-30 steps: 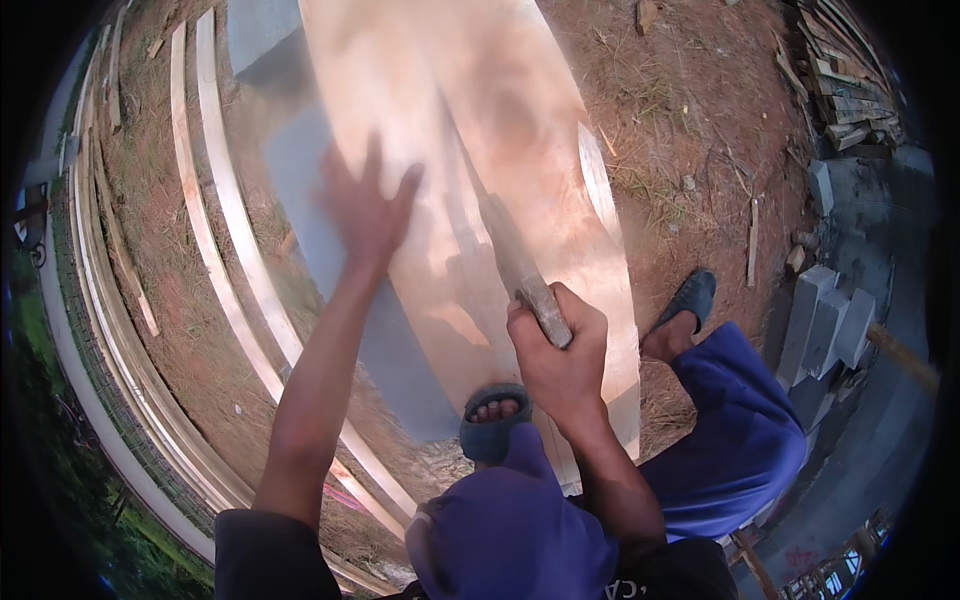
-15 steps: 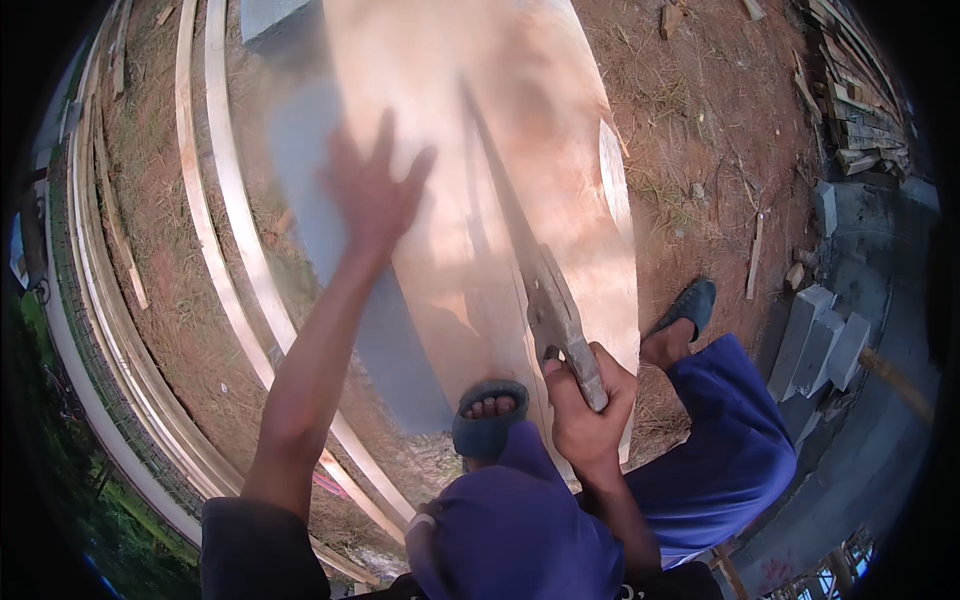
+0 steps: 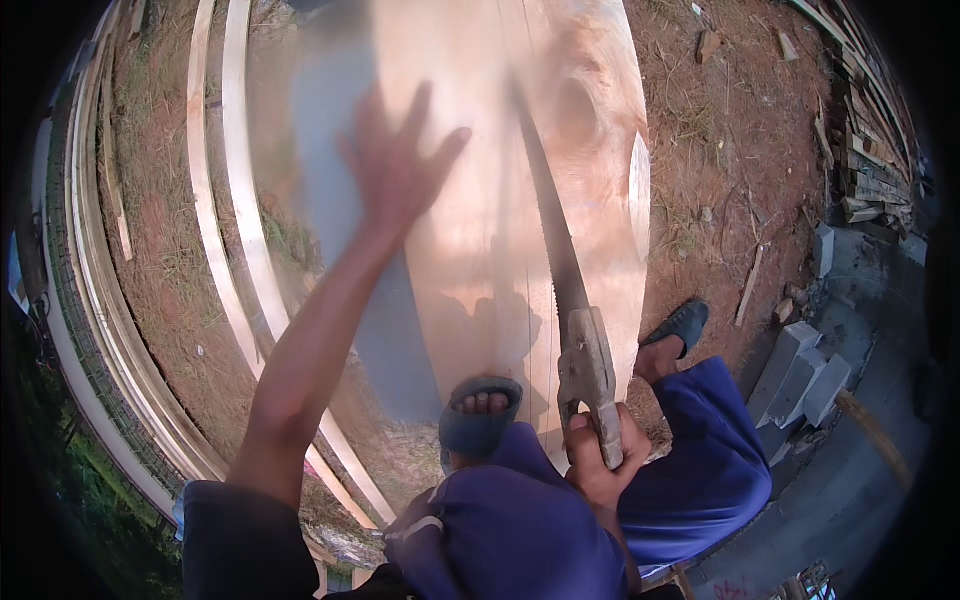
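Head view | our left hand (image 3: 405,170) spreads wide on the board (image 3: 455,260), likely bracing it | our right hand (image 3: 607,462) grips the saw (image 3: 569,290)

Your right grip (image 3: 604,456): closed round saw handle (image 3: 588,365), blade (image 3: 563,258) pointing away over wood sheet (image 3: 460,270) | your left grip (image 3: 398,185): spread over sheet, contact unclear | your sandalled left foot (image 3: 480,428): on sheet | timber strips (image 3: 235,110): on ground (image 3: 740,180), left

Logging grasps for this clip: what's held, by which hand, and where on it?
Right hand: handsaw, by its handle. Left hand: nothing held; spread over the wooden board.
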Tool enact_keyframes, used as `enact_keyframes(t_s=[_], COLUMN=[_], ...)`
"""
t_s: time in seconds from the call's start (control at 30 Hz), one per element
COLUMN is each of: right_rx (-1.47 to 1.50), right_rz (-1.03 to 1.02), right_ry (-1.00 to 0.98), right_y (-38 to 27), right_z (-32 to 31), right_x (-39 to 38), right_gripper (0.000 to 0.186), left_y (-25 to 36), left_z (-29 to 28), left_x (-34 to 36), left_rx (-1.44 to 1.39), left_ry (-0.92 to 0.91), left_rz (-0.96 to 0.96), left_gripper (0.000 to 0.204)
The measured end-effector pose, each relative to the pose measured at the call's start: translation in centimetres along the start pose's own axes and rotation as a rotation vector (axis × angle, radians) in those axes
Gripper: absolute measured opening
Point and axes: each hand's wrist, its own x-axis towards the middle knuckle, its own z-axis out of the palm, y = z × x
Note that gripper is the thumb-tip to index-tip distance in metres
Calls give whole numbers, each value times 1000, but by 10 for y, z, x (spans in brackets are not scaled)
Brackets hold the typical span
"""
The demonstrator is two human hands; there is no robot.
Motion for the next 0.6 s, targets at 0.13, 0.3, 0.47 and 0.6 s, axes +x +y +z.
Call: enact_keyframes(t_s=[0.13,0.3,0.47,0.6], right_rx=[38,-11,-30,21], right_rz=[-102,-95,9,7], right_ry=[-5,-3,8,-11], right_y=[-14,-27,13,0], right_z=[86,100,-6,27], right_x=[144,164,-3,46], right_gripper=[16,17,11,13], left_y=[2,-3,-2,-5], left_z=[3,5,6,2], left_x=[-1,-4,0,-5], left_rx=[-9,-35,-29,0], left_ry=[18,34,43,35], left_rz=[8,19,17,38], left_gripper=[75,77,76,76])
